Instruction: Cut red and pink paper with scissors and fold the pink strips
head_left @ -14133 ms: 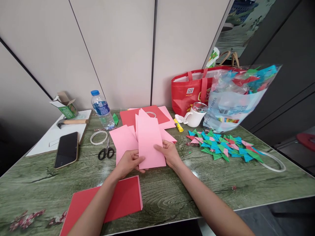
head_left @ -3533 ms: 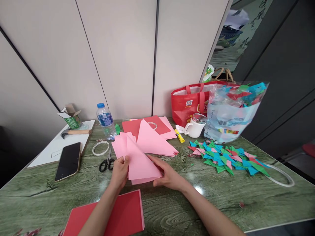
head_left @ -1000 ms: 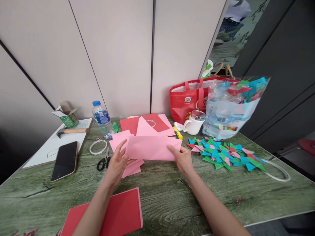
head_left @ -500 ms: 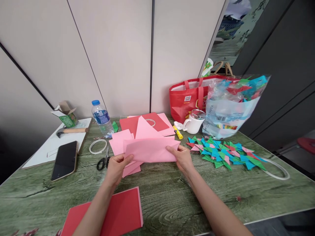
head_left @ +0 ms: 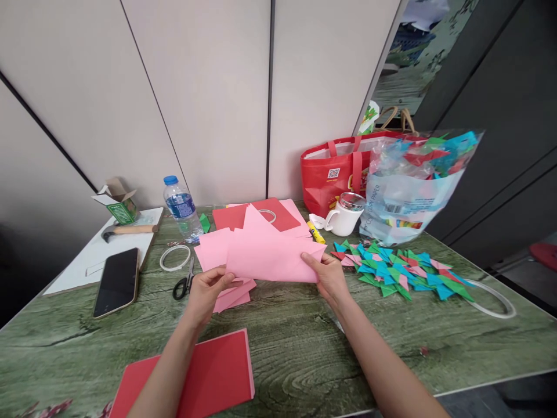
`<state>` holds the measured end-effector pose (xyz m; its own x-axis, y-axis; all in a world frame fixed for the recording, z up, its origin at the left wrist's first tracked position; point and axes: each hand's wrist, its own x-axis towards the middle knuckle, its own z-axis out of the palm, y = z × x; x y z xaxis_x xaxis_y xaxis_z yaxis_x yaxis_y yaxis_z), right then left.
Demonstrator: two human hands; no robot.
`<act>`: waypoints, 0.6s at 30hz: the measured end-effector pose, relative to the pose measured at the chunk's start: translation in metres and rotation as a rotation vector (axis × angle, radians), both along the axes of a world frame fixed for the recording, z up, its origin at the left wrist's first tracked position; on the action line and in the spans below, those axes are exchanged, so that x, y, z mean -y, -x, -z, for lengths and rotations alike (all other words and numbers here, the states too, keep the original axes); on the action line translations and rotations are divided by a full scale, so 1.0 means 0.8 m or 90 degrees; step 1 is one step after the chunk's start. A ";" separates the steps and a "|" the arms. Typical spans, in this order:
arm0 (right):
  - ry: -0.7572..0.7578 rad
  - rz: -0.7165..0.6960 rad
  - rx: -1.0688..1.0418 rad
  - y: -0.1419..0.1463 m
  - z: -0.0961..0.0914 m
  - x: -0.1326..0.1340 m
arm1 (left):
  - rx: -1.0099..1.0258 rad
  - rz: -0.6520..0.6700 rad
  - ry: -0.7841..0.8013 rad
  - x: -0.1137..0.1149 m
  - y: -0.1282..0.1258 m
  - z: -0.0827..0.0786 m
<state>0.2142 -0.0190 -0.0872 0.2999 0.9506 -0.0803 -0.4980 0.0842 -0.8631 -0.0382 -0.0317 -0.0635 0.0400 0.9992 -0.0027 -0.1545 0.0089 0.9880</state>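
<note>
A folded sheet of pink paper (head_left: pixel 270 258) is held up above the table between both hands. At its lower left corner, my left hand (head_left: pixel 211 290) is closed, thumb and fingers pinched by the edge. My right hand (head_left: pixel 329 276) grips the right end, thumb on the front face and fingers behind. Behind the sheet lie more pink papers (head_left: pixel 211 247), partly covered by it, and a pointed pink piece (head_left: pixel 257 220). Under my left forearm rests a red paper stack (head_left: pixel 226 366) with a pink edge.
Scissors (head_left: pixel 185 283), a tape roll (head_left: pixel 174 258), a phone (head_left: pixel 116 283), a hammer (head_left: pixel 130 230) and a water bottle (head_left: pixel 181 209) stand left. To the right are folded paper pieces (head_left: pixel 391 270), a white mug (head_left: pixel 346 216), a glue stick (head_left: pixel 316 233), a red bag (head_left: pixel 319 180) and a plastic bag (head_left: pixel 395 203).
The pink sheet has shifted slightly right and up with my right hand. My left hand's grip now sits at the sheet's very corner, where before it overlapped the sheet more.
</note>
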 end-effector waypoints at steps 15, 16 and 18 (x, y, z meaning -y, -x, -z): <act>-0.055 -0.104 0.194 0.018 -0.001 0.012 | -0.028 -0.056 0.063 -0.001 0.000 0.000; -0.062 -0.115 0.199 0.018 -0.003 0.013 | -0.034 -0.062 0.080 0.000 -0.001 0.001; -0.071 -0.139 0.191 0.018 -0.006 0.014 | -0.044 -0.081 0.092 0.000 -0.001 0.002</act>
<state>0.2000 -0.0305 -0.0827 0.0831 0.9926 0.0882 -0.2416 0.1059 -0.9646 -0.0370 -0.0316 -0.0652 -0.0921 0.9852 -0.1446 -0.0948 0.1359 0.9862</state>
